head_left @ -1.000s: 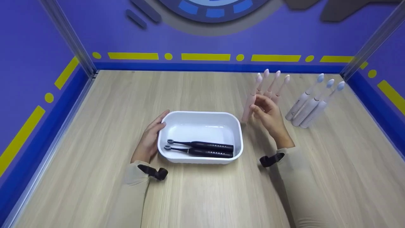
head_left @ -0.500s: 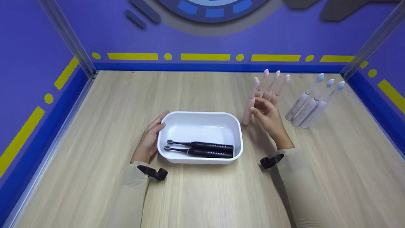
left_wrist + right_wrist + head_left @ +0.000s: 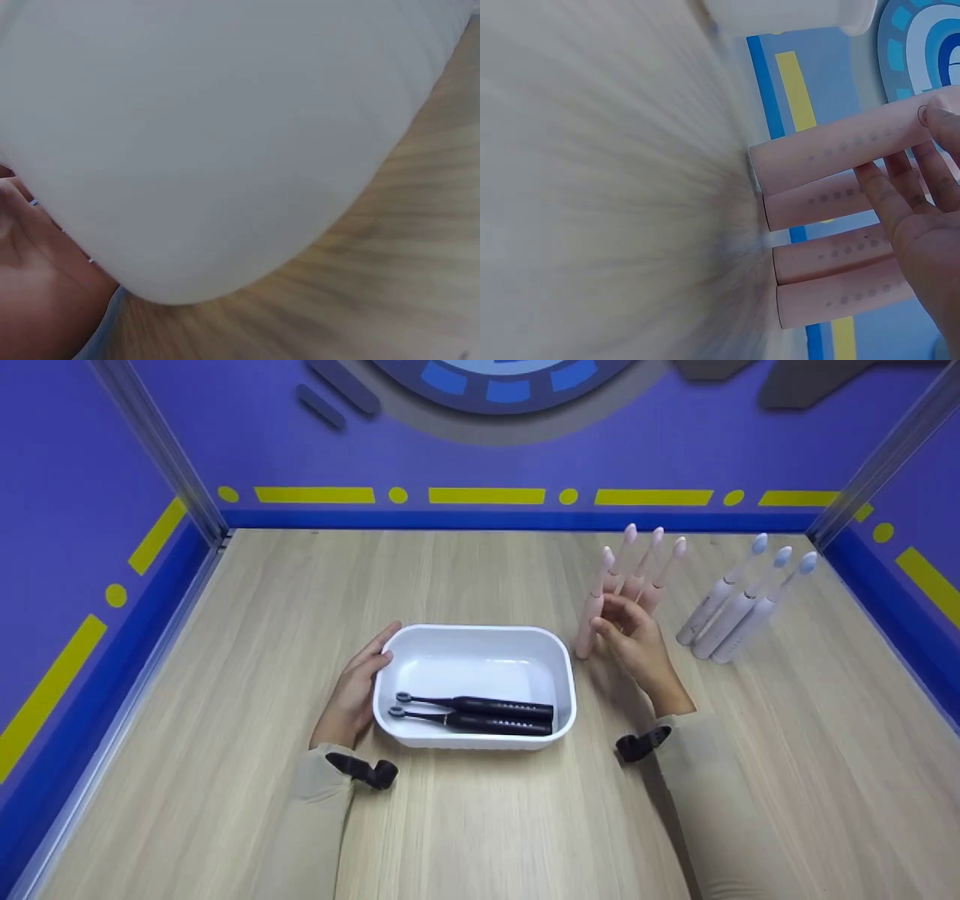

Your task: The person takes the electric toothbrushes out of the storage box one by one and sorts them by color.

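Note:
In the head view, my right hand [image 3: 637, 649] pinches a pink electric toothbrush [image 3: 590, 622] between thumb and fingers. It stands upright, its base at or close to the tabletop, just right of a white bin [image 3: 480, 631]. In the right wrist view the thumb lies on the handle of this pink toothbrush [image 3: 840, 146] near its button. Several other pink toothbrushes [image 3: 651, 596] stand just behind the hand. My left hand [image 3: 352, 690] holds the bin's left side, thumb at the rim. Two black electric toothbrushes [image 3: 499, 707] lie side by side in the bin, heads leftward.
Three white electric toothbrushes [image 3: 726, 615] with bluish heads stand upright to the right of my right hand. The wooden table [image 3: 480, 825] is bounded by a blue back wall [image 3: 480, 465] and side walls. A black camera [image 3: 637, 744] sits on the right wrist.
The pink toothbrush in my right hand has come down and slightly toward me, then nearly stopped. My left hand and the bin have stayed put.

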A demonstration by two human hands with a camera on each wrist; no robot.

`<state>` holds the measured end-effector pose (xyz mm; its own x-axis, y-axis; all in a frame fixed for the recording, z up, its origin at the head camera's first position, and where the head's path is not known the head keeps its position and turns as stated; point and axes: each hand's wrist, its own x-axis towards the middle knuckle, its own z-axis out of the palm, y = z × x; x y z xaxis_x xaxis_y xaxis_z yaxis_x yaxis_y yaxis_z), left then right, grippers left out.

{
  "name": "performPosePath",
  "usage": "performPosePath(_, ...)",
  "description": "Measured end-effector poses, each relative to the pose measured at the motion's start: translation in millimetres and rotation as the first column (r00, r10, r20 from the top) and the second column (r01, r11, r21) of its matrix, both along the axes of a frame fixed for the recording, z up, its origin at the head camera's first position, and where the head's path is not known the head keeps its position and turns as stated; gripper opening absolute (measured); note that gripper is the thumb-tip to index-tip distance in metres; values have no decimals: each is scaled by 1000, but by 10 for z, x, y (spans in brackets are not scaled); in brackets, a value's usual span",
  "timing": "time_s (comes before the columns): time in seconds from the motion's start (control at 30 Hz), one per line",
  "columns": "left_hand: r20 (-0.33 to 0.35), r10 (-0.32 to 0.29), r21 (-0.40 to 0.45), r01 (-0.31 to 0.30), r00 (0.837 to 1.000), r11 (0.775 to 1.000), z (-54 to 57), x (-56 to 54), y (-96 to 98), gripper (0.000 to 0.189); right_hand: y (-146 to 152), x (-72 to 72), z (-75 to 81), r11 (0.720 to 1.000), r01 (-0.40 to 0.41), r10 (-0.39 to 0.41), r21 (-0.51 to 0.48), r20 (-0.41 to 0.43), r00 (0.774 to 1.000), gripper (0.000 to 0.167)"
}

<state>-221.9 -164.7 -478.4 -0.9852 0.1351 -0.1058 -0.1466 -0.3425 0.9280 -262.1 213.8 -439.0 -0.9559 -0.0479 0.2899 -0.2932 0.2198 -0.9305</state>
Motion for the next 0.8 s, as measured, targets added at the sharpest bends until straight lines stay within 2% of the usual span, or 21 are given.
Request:
performPosePath(0.13,-3,5,2,-5,1000,1000,1,6,1,50,31,-66,-112,1000,-1,1,-9,-20,1000,36)
performPosePath(0.37,-1,-1,2,1,1000,1000,-5,7,-2,50,43,-59,-137,1000,-3,3,-2,-19,1000,37)
performPosePath(0.47,-6,-8,2,8,1000,1000,-5,8,-3,50,36,-33,-111,1000,2,-2,7,2,1000,37)
performPosePath(0.7,-4,-10,16,11,1000,1000,-3,6,0,50,-44,122,108,998,-18,16,54,39,999,39)
performPosePath(0.8,-4,-8,17,8,1000,1000,-4,5,0,50,-45,135,121,998,-20,17,59,52,998,39)
